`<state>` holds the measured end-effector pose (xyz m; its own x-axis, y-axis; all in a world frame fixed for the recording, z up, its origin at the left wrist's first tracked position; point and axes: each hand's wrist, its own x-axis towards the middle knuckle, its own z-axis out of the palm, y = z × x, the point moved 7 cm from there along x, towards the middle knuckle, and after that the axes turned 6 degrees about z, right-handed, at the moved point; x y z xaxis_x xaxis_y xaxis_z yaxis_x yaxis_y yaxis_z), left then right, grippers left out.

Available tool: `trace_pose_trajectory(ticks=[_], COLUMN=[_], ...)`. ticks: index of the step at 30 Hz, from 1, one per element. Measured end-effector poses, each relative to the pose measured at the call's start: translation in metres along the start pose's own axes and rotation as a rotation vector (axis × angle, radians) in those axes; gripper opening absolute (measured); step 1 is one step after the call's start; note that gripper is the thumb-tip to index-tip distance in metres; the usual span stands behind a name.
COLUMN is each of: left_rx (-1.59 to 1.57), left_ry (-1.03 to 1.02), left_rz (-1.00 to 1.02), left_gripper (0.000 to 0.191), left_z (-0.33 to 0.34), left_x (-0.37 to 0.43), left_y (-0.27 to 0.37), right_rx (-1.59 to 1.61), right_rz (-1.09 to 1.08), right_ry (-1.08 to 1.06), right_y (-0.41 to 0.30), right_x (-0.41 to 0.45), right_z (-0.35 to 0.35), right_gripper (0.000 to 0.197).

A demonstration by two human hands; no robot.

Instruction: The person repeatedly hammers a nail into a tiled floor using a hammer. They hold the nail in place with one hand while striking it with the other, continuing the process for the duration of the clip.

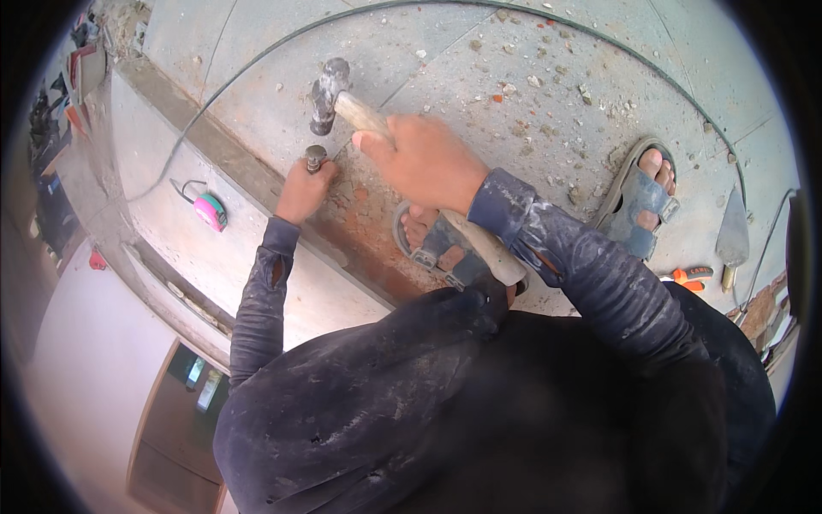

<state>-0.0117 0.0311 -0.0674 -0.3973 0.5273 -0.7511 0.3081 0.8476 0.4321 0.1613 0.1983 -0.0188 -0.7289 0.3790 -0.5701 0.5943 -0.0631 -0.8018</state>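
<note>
My right hand point(427, 160) is closed round the wooden handle of a club hammer point(331, 93), whose dusty metal head is a little above and beyond my left hand. The handle's lower end shows below my right wrist. In my left hand point(303, 189) is a metal chisel point(315, 156), held with its round struck end up; its tip is hidden. Around and below the left fist runs a strip of broken, reddish masonry point(359, 212) at the edge of the grey floor slabs. The hammer head and the chisel stand apart.
A pink and green tape measure point(210, 212) lies on the pale ledge at left. Rubble point(546, 96) is scattered over the slabs, and a cable point(270, 48) curves across them. My sandalled feet are close by. At right lie a pointed trowel point(733, 231) and orange-handled pliers point(688, 276).
</note>
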Motion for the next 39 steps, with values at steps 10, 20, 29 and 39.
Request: trace_pose_trajectory(ticks=[10,20,29,39], left_rx=[-0.375,-0.119,0.003,0.383], left_ry=[-0.058,-0.088,0.075,0.462], left_rz=[-0.058,-0.089,0.06,0.275], left_gripper=[0.022,0.027,0.027,0.022], left_z=[-0.023,-0.008,-0.006,0.021], left_x=[-0.008,-0.001,-0.014,-0.053], left_y=[0.031,0.016,0.014,0.091], right_rx=[0.12,0.142,0.123,0.447], right_rz=[-0.301,0.042,0.087,0.109], right_ry=[0.275,-0.02,-0.072,0.003], right_y=[-0.056,-0.01,-0.009,-0.039], right_x=[0.031,0.013,0.002,0.026], right_z=[-0.09,0.001,0.018,-0.061], right_gripper=[0.049,0.056,0.055,0.051])
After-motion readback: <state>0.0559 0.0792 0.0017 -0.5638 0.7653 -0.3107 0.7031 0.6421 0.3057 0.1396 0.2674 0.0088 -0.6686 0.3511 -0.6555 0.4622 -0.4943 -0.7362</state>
